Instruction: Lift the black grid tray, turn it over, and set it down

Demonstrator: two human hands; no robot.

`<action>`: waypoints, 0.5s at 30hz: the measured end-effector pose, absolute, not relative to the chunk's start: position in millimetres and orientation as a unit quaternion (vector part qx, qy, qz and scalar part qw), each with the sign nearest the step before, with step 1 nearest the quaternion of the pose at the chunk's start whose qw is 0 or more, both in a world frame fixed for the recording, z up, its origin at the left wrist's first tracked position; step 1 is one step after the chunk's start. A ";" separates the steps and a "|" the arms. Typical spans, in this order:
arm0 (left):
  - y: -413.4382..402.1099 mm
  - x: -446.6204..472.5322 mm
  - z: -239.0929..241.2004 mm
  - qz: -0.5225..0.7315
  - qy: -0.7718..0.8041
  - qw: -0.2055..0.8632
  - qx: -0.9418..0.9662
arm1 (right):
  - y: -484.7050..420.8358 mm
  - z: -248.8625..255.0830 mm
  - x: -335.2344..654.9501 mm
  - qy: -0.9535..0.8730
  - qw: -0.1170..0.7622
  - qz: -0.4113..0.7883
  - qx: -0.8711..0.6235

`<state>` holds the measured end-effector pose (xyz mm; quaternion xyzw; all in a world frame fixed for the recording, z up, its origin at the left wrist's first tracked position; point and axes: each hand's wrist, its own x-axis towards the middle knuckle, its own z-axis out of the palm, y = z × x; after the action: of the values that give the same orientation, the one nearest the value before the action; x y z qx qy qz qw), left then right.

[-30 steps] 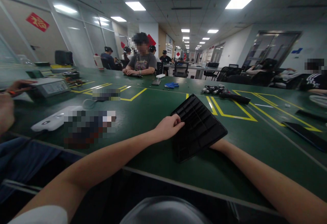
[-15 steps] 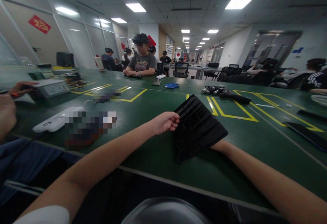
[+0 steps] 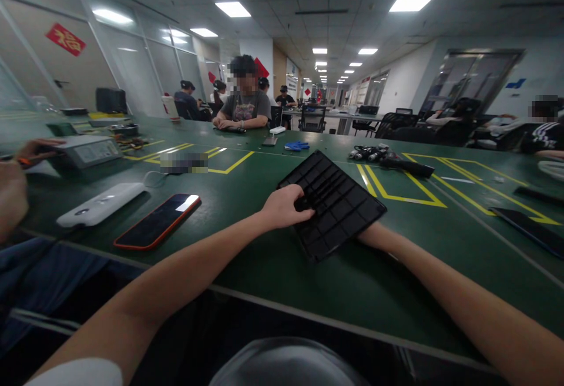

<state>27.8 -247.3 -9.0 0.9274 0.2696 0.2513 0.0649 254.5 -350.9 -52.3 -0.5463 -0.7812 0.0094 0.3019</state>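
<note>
A black ribbed plastic tray (image 3: 337,198) is held tilted above the green table (image 3: 273,268), its compartments facing me. My left hand (image 3: 284,210) grips the tray's near left edge, thumb and fingers curled over it. My right hand is hidden behind the tray; only its wrist and forearm (image 3: 379,238) show at the tray's lower right corner, so it seems to carry the tray from behind.
A phone with an orange rim (image 3: 156,221) and a white device (image 3: 99,205) lie to the left. Black tools (image 3: 388,160) lie beyond the tray, dark flat panels (image 3: 526,227) at right. A co-worker's hands (image 3: 13,180) are at far left; people sit across the table.
The tray has tipped flatter and shifted a little left and away. My left hand, briefly off the edge, has closed on the tray's left rim again.
</note>
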 end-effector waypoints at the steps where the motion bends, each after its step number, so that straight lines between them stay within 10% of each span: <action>1: -240.1 25.9 -8.5 0.255 0.297 0.050 0.919 | -349.5 -48.7 260.5 -0.769 0.293 0.010 -0.568; 15: -162.0 3.6 -9.4 0.129 0.577 -0.018 0.806 | -348.9 -44.1 319.3 -0.572 0.069 -0.081 -0.814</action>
<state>3.6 -162.0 -9.4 0.8062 0.5771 0.1291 -0.0184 319.3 -348.9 -44.1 -0.8136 -0.5715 -0.0809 0.0694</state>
